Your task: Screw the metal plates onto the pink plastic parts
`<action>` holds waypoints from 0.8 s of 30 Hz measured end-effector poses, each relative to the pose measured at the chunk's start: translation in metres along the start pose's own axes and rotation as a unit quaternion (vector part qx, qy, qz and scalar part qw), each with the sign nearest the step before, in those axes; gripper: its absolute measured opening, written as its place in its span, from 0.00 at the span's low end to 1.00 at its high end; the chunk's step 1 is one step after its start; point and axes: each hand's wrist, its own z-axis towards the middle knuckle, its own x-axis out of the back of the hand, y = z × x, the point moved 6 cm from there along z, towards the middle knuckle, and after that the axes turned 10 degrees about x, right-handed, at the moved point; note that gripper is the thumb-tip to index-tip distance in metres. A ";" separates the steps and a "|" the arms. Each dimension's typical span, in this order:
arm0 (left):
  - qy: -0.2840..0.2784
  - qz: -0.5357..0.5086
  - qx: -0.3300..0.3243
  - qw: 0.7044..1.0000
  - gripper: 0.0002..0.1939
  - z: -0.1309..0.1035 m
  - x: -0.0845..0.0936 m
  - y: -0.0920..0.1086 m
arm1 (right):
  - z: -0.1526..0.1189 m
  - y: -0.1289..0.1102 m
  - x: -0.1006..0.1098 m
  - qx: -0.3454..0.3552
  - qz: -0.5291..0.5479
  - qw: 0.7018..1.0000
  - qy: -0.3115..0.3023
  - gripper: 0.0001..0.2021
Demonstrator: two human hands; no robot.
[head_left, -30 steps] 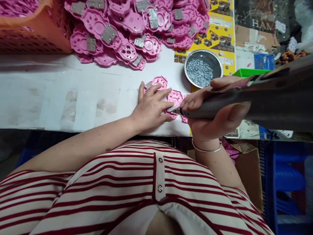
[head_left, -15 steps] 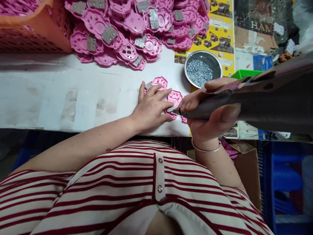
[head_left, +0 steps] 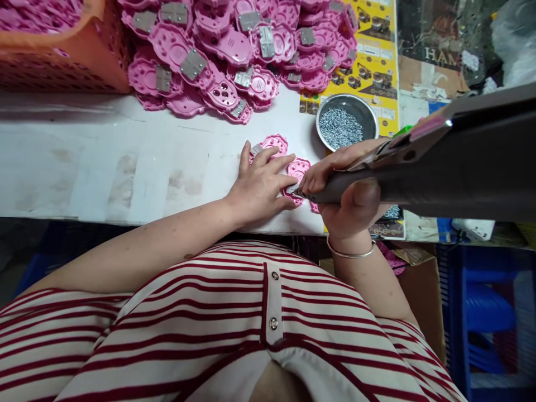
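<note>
My right hand (head_left: 347,190) is wrapped round a dark grey power screwdriver (head_left: 439,178) that slants in from the right. Its tip meets the metal plate on a small pink plastic part (head_left: 298,170). My left hand (head_left: 262,187) lies with fingers spread, thumb and index finger at the near side of that part. Under its other fingertips is a second pink part (head_left: 274,145) with a grey metal plate. The edge of a third pink part (head_left: 314,207) shows beneath my right hand; most of it is hidden.
A steel bowl of small screws (head_left: 341,127) stands just beyond my right hand. Pink parts with metal plates lie in a heap (head_left: 234,47) at the back, beside an orange basket (head_left: 106,53). A yellow printed sheet (head_left: 383,106) covers the table's right side.
The screwdriver's body and my right hand have shifted slightly, and the tip sits lower against the pink part. My left hand has stayed in place. The view has moved a little.
</note>
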 end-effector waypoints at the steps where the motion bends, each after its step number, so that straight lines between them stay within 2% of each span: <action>1: 0.001 0.002 0.000 1.000 0.14 0.000 0.000 0.000 | 0.003 -0.007 0.001 0.043 0.019 0.999 0.014 0.21; 4: -0.002 0.009 0.002 1.000 0.16 -0.002 0.001 -0.001 | 0.015 -0.031 0.016 0.125 0.026 0.987 0.094 0.21; 6: 0.003 0.013 -0.002 1.000 0.17 -0.003 0.000 0.000 | 0.024 -0.045 0.033 0.146 0.001 0.977 0.158 0.20; 9: 0.020 0.015 -0.010 1.000 0.16 -0.006 0.000 0.000 | 0.033 -0.058 0.057 0.146 -0.027 0.967 0.209 0.18; 15: 0.028 0.018 -0.013 0.999 0.15 -0.009 -0.002 -0.001 | 0.026 -0.046 0.091 0.123 -0.102 0.946 0.282 0.15; 24: 0.025 0.016 -0.010 0.999 0.16 -0.011 -0.002 -0.003 | 0.021 -0.033 0.101 0.141 -0.079 0.939 0.304 0.16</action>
